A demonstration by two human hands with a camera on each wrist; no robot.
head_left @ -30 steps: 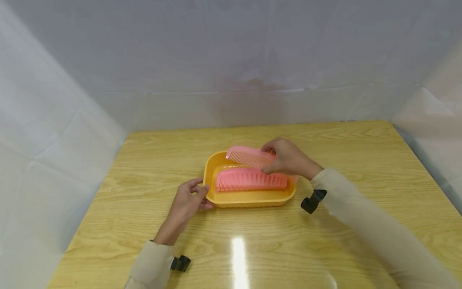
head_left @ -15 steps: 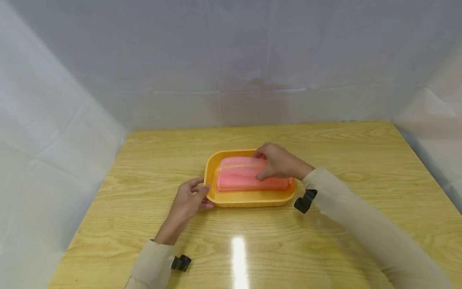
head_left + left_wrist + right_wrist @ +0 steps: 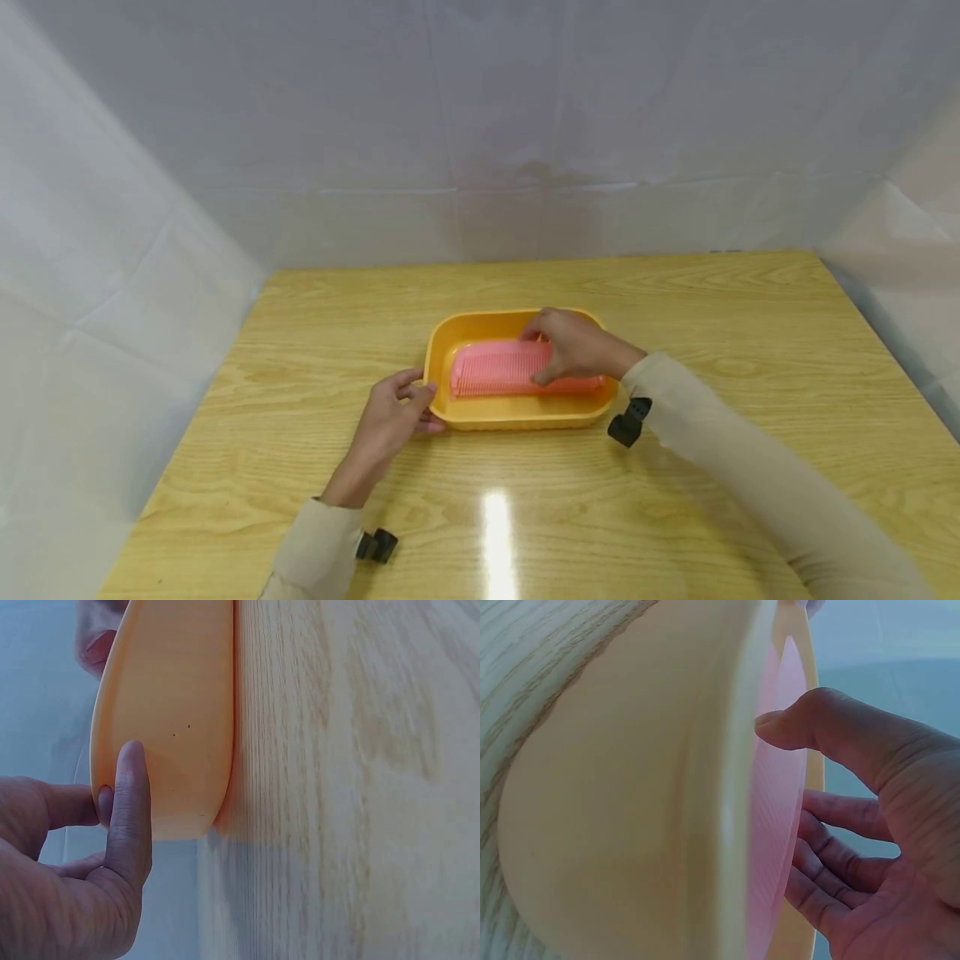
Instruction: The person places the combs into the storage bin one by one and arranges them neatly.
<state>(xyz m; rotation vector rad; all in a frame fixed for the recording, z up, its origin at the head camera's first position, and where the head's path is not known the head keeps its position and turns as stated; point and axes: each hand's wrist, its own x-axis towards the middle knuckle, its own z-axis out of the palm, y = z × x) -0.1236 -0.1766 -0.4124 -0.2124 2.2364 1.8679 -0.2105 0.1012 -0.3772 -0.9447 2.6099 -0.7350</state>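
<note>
A yellow plastic tray (image 3: 517,423) stands on the table. Inside it, pink combs lie stacked flat, the top comb (image 3: 495,367) with its teeth toward the front; the stack's number is hidden. My left hand (image 3: 386,417) pinches the tray's left end, thumb at the rim and a finger along the outer wall (image 3: 172,712). My right hand (image 3: 581,346) reaches into the tray from the right and holds the top comb across its width, thumb on the teeth side, fingers at the back edge. In the right wrist view, the pink comb (image 3: 780,787) shows beyond the tray's rim.
The wood-grain table (image 3: 360,317) extends on all sides of the tray. Pale sheeting (image 3: 360,225) hangs behind and at both sides. Each sleeve bears a small black wrist camera (image 3: 628,423).
My right hand has lowered the held comb from a tilt above the tray's back onto the comb stack, moving slightly left and toward the front. The left hand and tray stay put.
</note>
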